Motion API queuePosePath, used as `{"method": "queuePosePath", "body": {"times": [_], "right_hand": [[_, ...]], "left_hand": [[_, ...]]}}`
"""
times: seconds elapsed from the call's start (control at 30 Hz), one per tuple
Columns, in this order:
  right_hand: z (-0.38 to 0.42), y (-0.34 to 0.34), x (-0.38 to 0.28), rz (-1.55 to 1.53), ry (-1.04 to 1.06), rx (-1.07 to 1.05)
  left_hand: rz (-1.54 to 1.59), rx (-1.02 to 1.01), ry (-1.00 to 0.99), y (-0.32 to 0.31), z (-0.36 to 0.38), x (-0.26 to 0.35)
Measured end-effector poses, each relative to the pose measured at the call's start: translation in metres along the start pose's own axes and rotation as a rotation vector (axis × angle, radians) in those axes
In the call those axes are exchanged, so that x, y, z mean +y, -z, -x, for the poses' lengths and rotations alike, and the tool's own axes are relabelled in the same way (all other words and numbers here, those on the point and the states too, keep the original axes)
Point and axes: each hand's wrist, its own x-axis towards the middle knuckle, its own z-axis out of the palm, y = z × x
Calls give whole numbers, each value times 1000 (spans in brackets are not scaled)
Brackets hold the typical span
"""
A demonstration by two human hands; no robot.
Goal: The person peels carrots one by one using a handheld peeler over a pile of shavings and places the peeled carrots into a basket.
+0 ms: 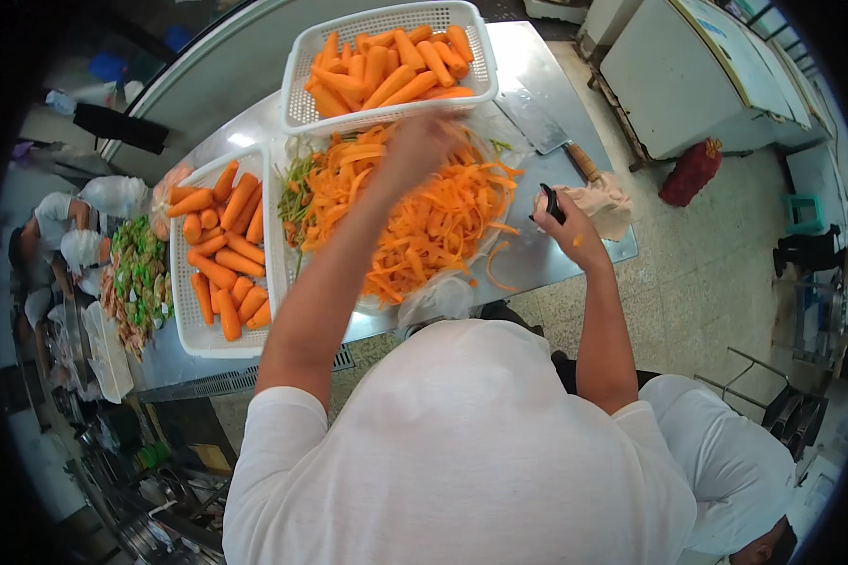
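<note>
My left hand (pixel 419 146) is over the top of a heap of orange carrot peelings (pixel 433 226), blurred by motion; whether it holds anything cannot be made out. At the right side of the metal table, my right hand (pixel 575 231) is closed on a black peeler (pixel 551 204). Just beyond that hand lie a pale cloth (pixel 603 202) and a cleaver (pixel 537 122) with a wooden handle. A white basket (pixel 294 94) of peeled-looking carrots (pixel 386 71) stands at the far edge of the heap. Green stems (pixel 295 193) lie along its left side.
Left of the heap stands a second white basket (pixel 181 282) with carrots. Green trimmings (pixel 139 273) are piled farther left, near other people in white. Another person in white (pixel 725 452) is close at my lower right. A red sack (pixel 692 172) stands on the floor.
</note>
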Motion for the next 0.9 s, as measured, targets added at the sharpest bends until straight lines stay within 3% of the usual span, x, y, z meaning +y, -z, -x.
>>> {"method": "queuePosePath", "body": {"times": [0.03, 0.07, 0.1, 0.2, 0.27, 0.37, 0.5, 0.53, 0.6, 0.7, 0.77, 0.8, 0.9], "right_hand": [[8, 2, 9, -22, -22, 30], [15, 4, 12, -23, -23, 29], [19, 6, 13, -19, -28, 51], [16, 5, 30, -71, 40, 112], [6, 0, 35, 72, 169, 218], [-33, -10, 32, 268, 159, 166], [-90, -41, 13, 428, 211, 230], [-100, -45, 12, 426, 230, 212], [-115, -52, 11, 609, 194, 9], [-128, -58, 15, 644, 181, -10], [-129, -56, 13, 627, 229, 23], [-129, -54, 8, 603, 261, 78], [-123, -54, -11, 485, 341, 98]], "left_hand": [[-59, -242, 85, -35, 30, 16], [-360, -558, -171, -73, 41, 8], [-384, -635, -470, -102, 66, -11], [-599, -589, -466, -150, 114, -39], [-700, -568, -518, -153, 116, -49], [-621, -628, -396, -151, 112, -57], [-537, -567, -286, -139, 111, -46], [-423, -442, -258, -126, 108, -33], [-313, -298, -214, -93, 101, -12], [-531, -118, -133, -48, 99, -16], [-912, -25, -294, -38, 110, -47], [-915, -10, -276, -31, 113, -57], [-873, 100, -14, -1, 111, -84]]}}
